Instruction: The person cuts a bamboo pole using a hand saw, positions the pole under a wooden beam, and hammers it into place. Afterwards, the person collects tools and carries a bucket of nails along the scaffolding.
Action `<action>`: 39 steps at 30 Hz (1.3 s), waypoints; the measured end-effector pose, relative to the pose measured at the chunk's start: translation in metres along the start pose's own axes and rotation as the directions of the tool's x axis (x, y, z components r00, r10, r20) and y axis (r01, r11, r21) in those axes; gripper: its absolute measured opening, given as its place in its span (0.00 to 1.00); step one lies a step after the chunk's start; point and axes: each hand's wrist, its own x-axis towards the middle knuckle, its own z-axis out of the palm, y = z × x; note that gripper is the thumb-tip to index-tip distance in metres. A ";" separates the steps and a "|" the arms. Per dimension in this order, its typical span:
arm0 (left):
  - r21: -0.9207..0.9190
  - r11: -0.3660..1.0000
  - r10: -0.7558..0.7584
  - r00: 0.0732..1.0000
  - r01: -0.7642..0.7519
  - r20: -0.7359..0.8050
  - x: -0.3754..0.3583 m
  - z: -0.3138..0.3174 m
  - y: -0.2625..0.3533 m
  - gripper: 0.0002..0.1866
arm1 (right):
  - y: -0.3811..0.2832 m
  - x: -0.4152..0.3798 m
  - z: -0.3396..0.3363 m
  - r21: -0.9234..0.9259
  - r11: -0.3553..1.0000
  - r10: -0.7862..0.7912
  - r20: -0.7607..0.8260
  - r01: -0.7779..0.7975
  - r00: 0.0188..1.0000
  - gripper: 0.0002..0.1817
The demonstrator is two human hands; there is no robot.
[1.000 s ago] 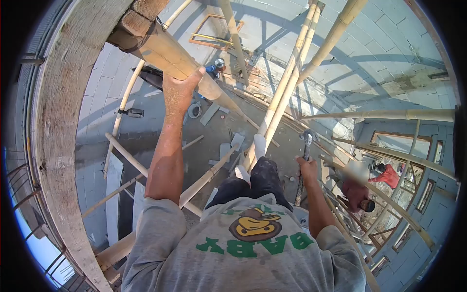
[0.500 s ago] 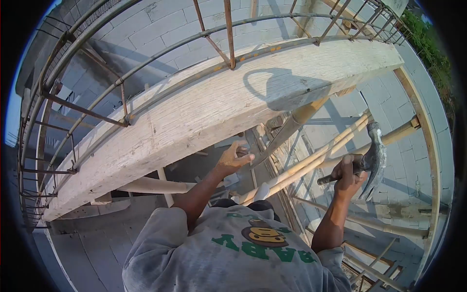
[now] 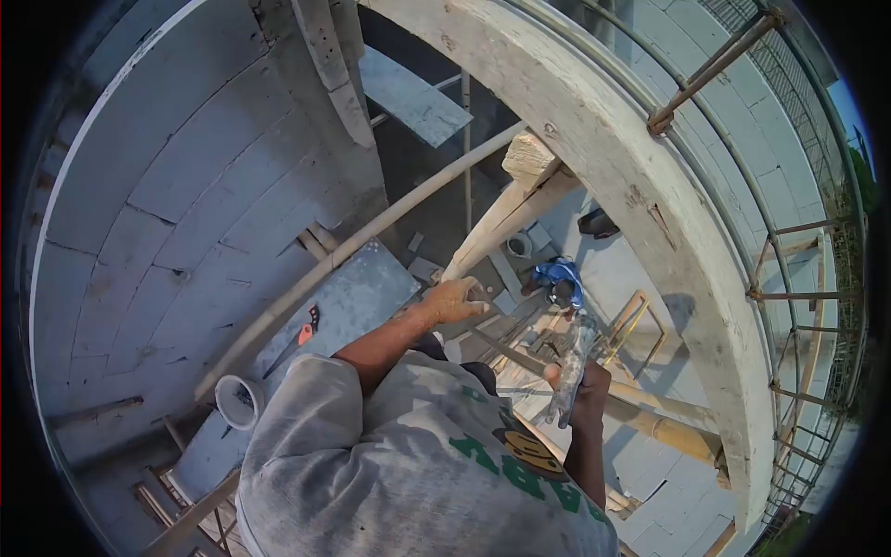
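Observation:
My right hand (image 3: pixel 591 397) is closed on a claw hammer (image 3: pixel 572 364), its metal head raised in front of my chest. My left hand (image 3: pixel 455 302) is in front of the lower visible end of a wooden post (image 3: pixel 497 223), its fingers curled together; whether it touches the post or pinches something small cannot be made out. The post's top meets a short wood block (image 3: pixel 531 160) under a long pale timber beam (image 3: pixel 640 195).
A steel rebar cage (image 3: pixel 798 297) runs along the beam. Left, a board platform (image 3: pixel 357 288) holds a hand saw (image 3: pixel 304 336) and a white bucket (image 3: pixel 238 402). Far below, a person in blue (image 3: pixel 559 277) is bent over. A bamboo pole (image 3: pixel 668 432) crosses at right.
My view has swung left and down, so the beam now lies to the right and the platform shows. The hammer has turned head-on, closer to my body; my left hand is now by the post.

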 end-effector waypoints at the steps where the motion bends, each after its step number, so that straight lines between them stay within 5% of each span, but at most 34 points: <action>1: -0.011 0.998 -0.066 0.995 0.065 -0.072 -0.014 -0.002 -0.012 0.34 | 0.027 0.002 0.009 0.040 0.998 0.033 0.097 -0.037 0.995 0.14; 5: -0.296 0.914 -0.382 0.832 0.277 -0.402 -0.088 0.012 -0.069 0.29 | 0.098 0.007 0.040 0.182 0.860 0.358 0.453 -0.477 0.817 0.15; 6: -0.354 0.881 -0.454 0.770 0.313 -0.448 -0.114 0.016 -0.075 0.28 | 0.115 0.012 0.049 0.444 0.595 0.363 0.595 -0.670 0.717 0.16; 8: -0.425 0.812 -0.578 0.647 0.400 -0.497 -0.166 0.034 -0.087 0.28 | 0.132 0.022 0.062 0.045 0.955 0.211 0.595 -0.294 0.775 0.16; 9: -0.461 0.774 -0.631 0.580 0.434 -0.515 -0.191 0.042 -0.090 0.28 | 0.133 0.026 0.072 -0.133 0.991 0.094 0.618 -0.014 0.780 0.16; 10: -0.519 0.731 -0.681 0.535 0.444 -0.501 -0.216 0.049 -0.090 0.28 | 0.119 0.030 0.084 -0.154 0.943 0.321 0.647 -0.294 0.692 0.16; 11: -0.548 0.707 -0.707 0.483 0.448 -0.517 -0.237 0.056 -0.093 0.28 | 0.128 0.035 0.097 -0.169 0.937 0.336 0.673 -0.305 0.659 0.17; 15: -0.724 0.549 -0.835 0.234 0.418 -0.498 -0.289 0.098 -0.101 0.28 | 0.121 0.058 0.156 -0.361 0.911 0.407 0.709 -0.199 0.576 0.15; 19: -0.830 0.493 -0.868 0.083 0.261 -0.490 -0.298 0.122 -0.113 0.26 | 0.100 0.077 0.197 -0.496 0.861 0.482 0.727 -0.112 0.489 0.15; 24: -0.868 0.403 -0.911 0.041 0.290 -0.409 -0.298 0.119 -0.143 0.23 | 0.054 0.095 0.270 -0.547 0.824 0.461 0.800 0.150 0.383 0.11; 33: -0.967 0.250 -0.965 -0.066 0.045 -0.253 -0.344 0.032 -0.293 0.24 | -0.048 0.102 0.479 -0.514 0.747 0.478 0.856 0.422 0.196 0.10; 36: -0.967 0.249 -0.957 -0.166 -0.045 -0.239 -0.352 -0.005 -0.344 0.24 | -0.082 0.110 0.532 -0.519 0.715 0.520 0.843 0.469 0.141 0.11; 39: -0.978 0.204 -0.971 -0.142 -0.053 -0.194 -0.353 -0.026 -0.381 0.23 | -0.064 0.125 0.563 -0.573 0.659 0.571 0.803 0.487 0.172 0.12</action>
